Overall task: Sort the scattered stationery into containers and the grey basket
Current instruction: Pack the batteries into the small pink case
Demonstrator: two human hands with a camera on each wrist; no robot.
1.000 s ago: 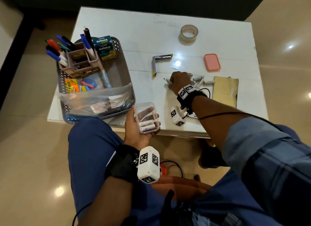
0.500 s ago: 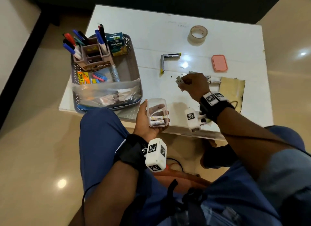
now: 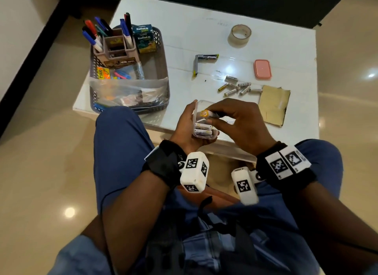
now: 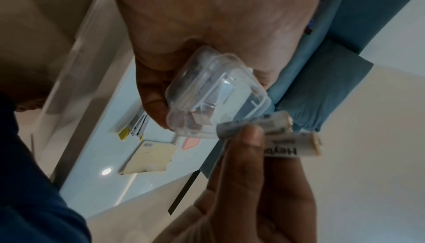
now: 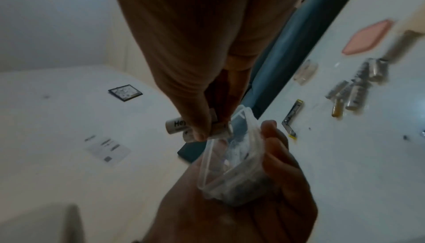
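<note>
**Two batteries over the clear box, eight loose on the counter**

White counter, one. Everything below sits on it unless noted.

Grey basket, one, far-left part of the counter. Inside: one pen holder with markers standing in it (count unclear, roughly eight), two green Koflet-H boxes, one clear plastic bag across the near end, small coloured bits under it, too jumbled to count.

Cardboard piece, one, right side near the edge.

Tape roll, one, far side, well apart from the rest.

Stapler, one, opened out to an L, mid-counter.

Pink lid, one, right of the stapler.

Loose batteries, eight as far as I can count, clustered between the stapler and the cardboard; one has a yellowish body.

Left hand: grip curled round one clear plastic box, held off the near counter edge over the lap. Two batteries lie in it in the head view.

Right hand: grip pinching two held batteries side by side between thumb and fingers, just above the box's open mouth, touching or almost touching its rim. The left wrist view shows "Heyb..." print on one.
</note>
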